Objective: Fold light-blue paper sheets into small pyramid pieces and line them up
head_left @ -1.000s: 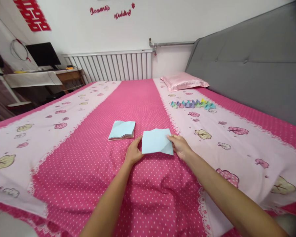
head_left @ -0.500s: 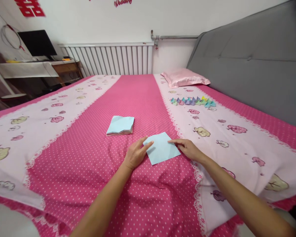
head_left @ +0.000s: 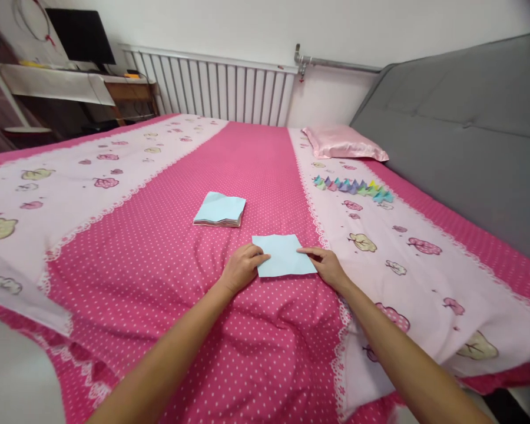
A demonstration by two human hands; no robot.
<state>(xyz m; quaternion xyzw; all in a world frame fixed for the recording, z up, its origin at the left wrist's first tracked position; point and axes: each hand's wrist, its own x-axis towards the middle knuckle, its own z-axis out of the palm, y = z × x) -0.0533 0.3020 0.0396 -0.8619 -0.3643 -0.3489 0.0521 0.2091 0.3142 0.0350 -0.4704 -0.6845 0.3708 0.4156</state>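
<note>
Head view: a thin, pale blue paper sheet [head_left: 284, 257] has just been turned a little, so its near edge is now almost straight across. By this, the sheet seems to be made easier to work on squarely. It is seen on or just over the pink, white-dotted cloth bedcover [head_left: 251, 168], nearer than the blue-topped paper stack [head_left: 219, 209] and to its right. The sheet is touched by the bent left hand [head_left: 242, 268], thumb on top, and by the right hand [head_left: 330, 266], one finger stretched out. Whether it is pinched by either cannot be told.
</note>
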